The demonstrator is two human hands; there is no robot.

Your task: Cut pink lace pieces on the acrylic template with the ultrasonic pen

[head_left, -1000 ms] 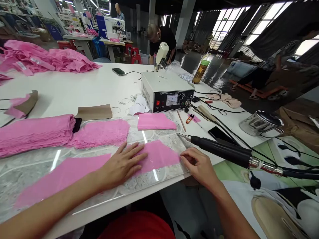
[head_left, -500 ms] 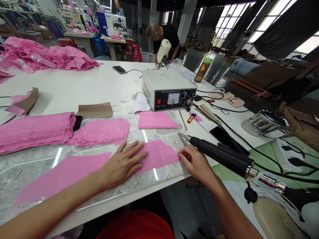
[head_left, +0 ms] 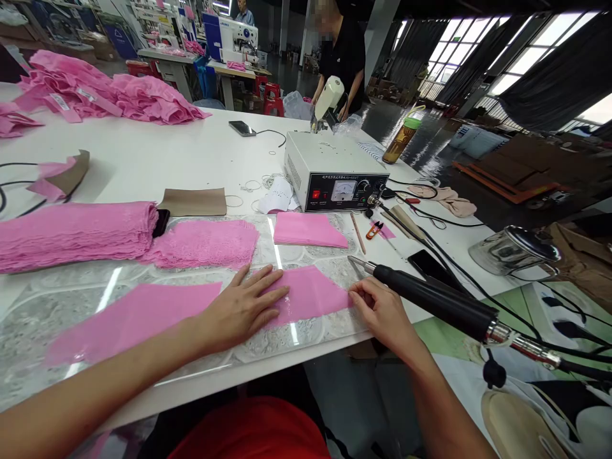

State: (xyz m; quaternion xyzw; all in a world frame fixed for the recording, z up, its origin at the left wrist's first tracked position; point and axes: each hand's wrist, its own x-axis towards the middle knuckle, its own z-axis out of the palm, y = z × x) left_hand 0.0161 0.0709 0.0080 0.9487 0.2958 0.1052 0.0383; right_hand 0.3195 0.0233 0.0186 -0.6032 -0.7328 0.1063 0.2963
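Five fingers of the left hand (head_left: 248, 309) are open and spread, palm down on the pink cloth (head_left: 310, 293). The right hand (head_left: 352, 293) has its fingers curled in, and its thumb and first finger seem to pinch the cloth's right tip. I think the flat hand keeps the cloth from sliding, and the pinch keeps the tip straight.

The left wrist is low and the left arm slants in from the bottom corner. The right arm comes up from the other side, its wrist bent in a little. The cloth lies flat on a shiny grey mat (head_left: 282, 338) near the table's front edge. More pink shows left of the left hand, but the arm hides if it is all one piece.

Just behind the right hand is a black tool (head_left: 435, 296), its pointy end toward the cloth. Maybe it sits there to be easy to grab. I cannot tell if the hand touches it.

Past the cloth is a small pink stack (head_left: 310, 231), then orange snips (head_left: 374, 230) and a metal box (head_left: 337, 167). A taller pink pile (head_left: 76, 236) is farther left.
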